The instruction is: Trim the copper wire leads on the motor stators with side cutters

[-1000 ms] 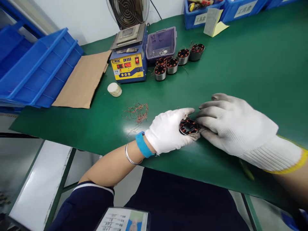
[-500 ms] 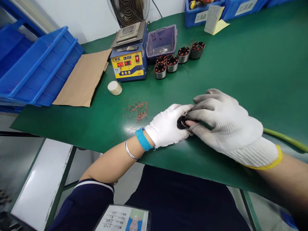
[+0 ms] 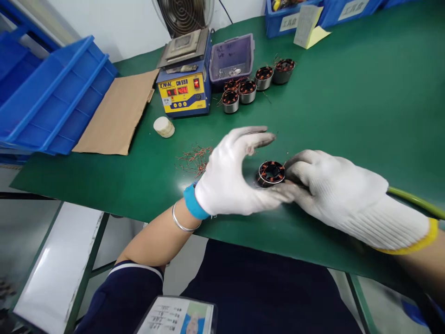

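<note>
A motor stator [image 3: 271,173], a round metal ring with a black core and copper windings, rests on the green table with its winding side up. My left hand [image 3: 234,174], in a white glove, is spread in a wide C at the stator's left, with a gap between palm and ring. Its thumb reaches along the near side toward my right hand. My right hand [image 3: 325,190], also gloved, is at the stator's right edge with curled fingers closed against its side. Those fingertips are partly hidden. Beyond my left wrist lie loose copper wire clippings [image 3: 195,159].
Several more stators [image 3: 247,92] stand by a purple bin [image 3: 232,55] and a blue-yellow CM558 unit [image 3: 184,93]. A round white tub [image 3: 164,126], cardboard [image 3: 114,111] and blue crates [image 3: 59,97] are to the left. A green tube [image 3: 413,198] runs at right.
My left hand has opened off the stator and spread to its left. The stator, earlier mostly covered and tilted between both hands, now rests flat. My right hand has moved slightly right and lower.
</note>
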A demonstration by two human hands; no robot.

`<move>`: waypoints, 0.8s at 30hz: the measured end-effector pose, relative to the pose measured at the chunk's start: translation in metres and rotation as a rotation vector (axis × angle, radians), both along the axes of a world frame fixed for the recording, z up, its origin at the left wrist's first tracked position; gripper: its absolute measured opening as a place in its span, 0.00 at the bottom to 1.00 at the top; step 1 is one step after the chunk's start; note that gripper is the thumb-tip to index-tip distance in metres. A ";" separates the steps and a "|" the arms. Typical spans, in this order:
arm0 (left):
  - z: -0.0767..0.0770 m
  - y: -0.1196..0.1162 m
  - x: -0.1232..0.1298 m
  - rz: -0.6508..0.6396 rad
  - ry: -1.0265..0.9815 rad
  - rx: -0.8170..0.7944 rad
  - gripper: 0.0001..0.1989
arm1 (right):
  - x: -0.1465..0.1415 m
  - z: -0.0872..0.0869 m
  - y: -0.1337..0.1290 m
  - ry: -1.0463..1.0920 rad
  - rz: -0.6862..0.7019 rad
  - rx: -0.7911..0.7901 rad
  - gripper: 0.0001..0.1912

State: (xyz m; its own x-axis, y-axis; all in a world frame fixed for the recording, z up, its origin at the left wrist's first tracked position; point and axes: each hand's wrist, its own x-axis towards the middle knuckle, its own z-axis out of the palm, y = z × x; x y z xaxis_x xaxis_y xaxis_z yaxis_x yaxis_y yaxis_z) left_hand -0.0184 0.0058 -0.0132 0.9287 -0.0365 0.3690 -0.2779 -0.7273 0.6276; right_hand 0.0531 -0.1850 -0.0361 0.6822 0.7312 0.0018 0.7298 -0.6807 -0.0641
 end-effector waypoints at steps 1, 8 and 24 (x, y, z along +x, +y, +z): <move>0.002 -0.002 -0.002 -0.033 -0.071 0.026 0.29 | -0.002 0.001 0.001 -0.017 0.003 -0.017 0.13; -0.020 -0.008 0.005 -0.112 0.130 0.478 0.12 | -0.003 -0.003 -0.003 -0.120 0.083 0.007 0.16; -0.007 0.000 0.015 -0.210 0.373 0.374 0.18 | 0.004 0.020 0.010 0.429 -0.399 0.037 0.11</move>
